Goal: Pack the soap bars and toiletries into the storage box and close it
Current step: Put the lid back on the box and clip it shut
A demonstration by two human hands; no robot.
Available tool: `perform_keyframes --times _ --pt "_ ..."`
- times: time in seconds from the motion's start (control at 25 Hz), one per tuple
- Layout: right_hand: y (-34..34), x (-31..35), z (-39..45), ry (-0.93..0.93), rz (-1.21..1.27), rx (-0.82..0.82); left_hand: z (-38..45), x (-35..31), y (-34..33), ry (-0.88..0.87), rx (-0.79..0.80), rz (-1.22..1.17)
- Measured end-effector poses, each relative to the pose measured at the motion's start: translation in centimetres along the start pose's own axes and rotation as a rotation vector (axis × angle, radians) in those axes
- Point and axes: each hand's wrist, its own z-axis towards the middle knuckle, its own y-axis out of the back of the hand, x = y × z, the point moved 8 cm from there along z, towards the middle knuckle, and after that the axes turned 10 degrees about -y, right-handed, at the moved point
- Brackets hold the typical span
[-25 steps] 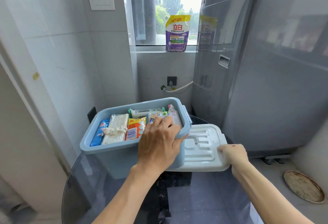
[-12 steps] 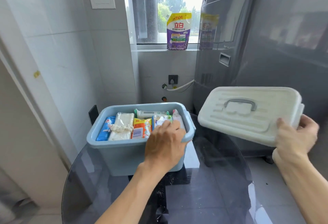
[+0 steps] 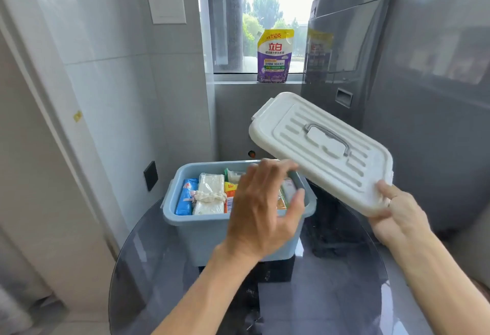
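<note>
lid held in the air above the packed box

the glass table (image 3: 159, 268) is nearest, round and dark, and the blue storage box (image 3: 212, 231) stands on it. in front of the box the left hand (image 3: 262, 215) hangs over its near right corner with the fingers spread loosely and bent; it has hold of nothing, and its fingertips reach toward the lower edge of the lid. inside the box, from its left end, lie a blue packet (image 3: 187, 196), a white bundle tied with string (image 3: 209, 196), and an orange-and-yellow packet (image 3: 230, 194); more packets toward the right end are partly hidden behind the hand.

to the right of the box the right hand (image 3: 395, 215) pinches the near corner of the white lid (image 3: 318, 146), thumb on top and fingers underneath. the lid is clear of the box, tilted, its grey handle (image 3: 327, 135) facing up.

behind the box, on the window sill, stands a purple detergent pouch (image 3: 274, 56). right of the box rises a grey washing machine (image 3: 424, 96).
</note>
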Motion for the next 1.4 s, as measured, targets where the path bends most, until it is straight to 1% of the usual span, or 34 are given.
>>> perform_keyframes --times 0.04,0.08,0.12,0.16,0.24,0.28,0.36,0.44,0.48,0.56,0.68,0.8,0.88,0.96,1.04,1.16,1.2,1.24,1.32,1.4 --pt "-1.1 -0.8 -0.2 -0.002 -0.04 0.046 0.2 1.4 2.5 0.049 -0.106 0.071" --pt "-2.3 -1.7 -0.5 0.004 -0.099 0.082 0.0 3.2 5.0 0.139 -0.193 0.147" --pt "-3.5 -2.7 -0.9 0.017 -0.173 0.114 -0.7 5.4 7.3 0.259 -0.247 0.214" --pt "-4.7 -3.5 -1.2 0.039 -0.259 0.141 -1.8 7.5 9.1 0.397 -0.257 0.266" --pt "-6.6 -4.9 -1.6 0.085 -0.386 0.163 -4.9 11.7 11.0 0.681 -0.17 0.303" --pt "-7.2 -5.3 -1.7 0.105 -0.426 0.157 -6.4 13.2 11.3 0.788 -0.111 0.281" --pt "-8.1 -5.4 -1.7 0.181 -0.537 0.11 -8.5 14.9 10.9 0.901 0.013 0.19" --pt "-8.8 -5.4 -1.8 0.257 -0.623 0.088 -9.6 15.8 10.1 0.934 0.091 0.075" --pt "-9.1 -5.7 -1.9 0.278 -0.654 0.098 -9.9 16.1 9.9 0.949 0.09 0.028" --pt "-9.5 -6.2 -1.9 0.29 -0.707 0.125 -10.5 17.1 10.4 0.995 0.037 -0.001" --pt "-9.2 -6.2 -1.4 0.295 -0.764 0.142 -11.5 18.4 11.2 1.082 -0.062 0.063" --pt "-8.5 -6.2 -1.0 0.275 -0.814 0.182 -12.1 18.4 10.3 1.092 -0.135 -0.015" --pt "-8.1 -6.5 -0.4 0.224 -0.813 0.223 -12.0 18.1 9.8 1.077 -0.164 -0.029" --pt "-7.7 -7.1 0.3 0.111 -0.836 0.226 -11.6 18.3 9.6 1.069 -0.194 -0.044" --pt "-7.3 -7.0 1.2 0.043 -0.891 0.179 -10.5 18.6 9.0 1.062 -0.196 -0.047" --pt "-6.5 -5.7 2.1 0.088 -0.935 0.076 -9.9 18.8 7.2 1.074 -0.227 -0.132" --pt "-6.1 -5.6 2.3 0.062 -0.938 0.059 -10.1 19.0 6.6 1.085 -0.243 -0.168" --pt "-5.6 -6.0 2.6 -0.002 -0.922 0.059 -10.3 19.2 6.2 1.097 -0.259 -0.205" --pt "-5.2 -7.2 2.9 -0.151 -0.874 0.094 -10.8 19.9 5.4 1.147 -0.259 -0.279" --pt "-5.2 -7.6 3.3 -0.202 -0.846 0.102 -11.9 20.2 4.6 1.286 -0.247 -0.393"
